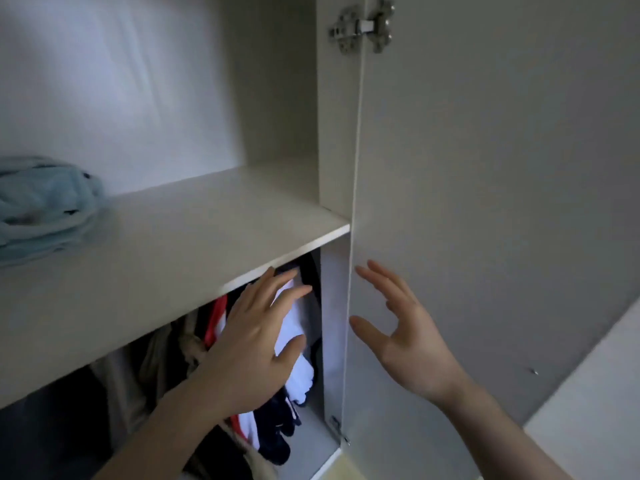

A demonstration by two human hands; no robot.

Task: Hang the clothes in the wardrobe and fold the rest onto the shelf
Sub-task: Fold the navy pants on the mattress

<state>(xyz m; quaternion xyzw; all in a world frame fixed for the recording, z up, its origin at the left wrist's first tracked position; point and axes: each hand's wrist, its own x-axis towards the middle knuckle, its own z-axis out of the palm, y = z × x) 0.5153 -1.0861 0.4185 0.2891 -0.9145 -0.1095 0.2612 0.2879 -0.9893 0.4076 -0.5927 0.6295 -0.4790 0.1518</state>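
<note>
Bare forearms come up from the bottom edge toward the open wardrobe. Ahead of them the left hand (258,336) lies with straight, slightly fanned fingers against a white garment (294,341) hanging at the right end of the lower compartment, just under the front edge of the shelf (194,233); it touches or presses the cloth and pinches nothing. To its right the right hand (398,327) hovers with fingers spread and relaxed, holding nothing, just in front of the inner face of the open door (485,202); whether it touches the panel cannot be told.

Judging from this, the hanging step is in hand: the white garment looks already on the rail, and the left hand seems to be settling it among the other hanging clothes (214,327), red, navy and beige, packed to its left. The next move probably calls for freeing both hands and fetching another piece, either for the rail or for folding onto the shelf beside the pale blue folded bundle (45,209) at its left end.

Rail and hangers are hidden behind the shelf edge, so how the garment hangs is not visible. Deep shadow swallows the lower left of the compartment, the blue bundle is cut off by the frame, and a metal hinge (363,26) shows at the top.
</note>
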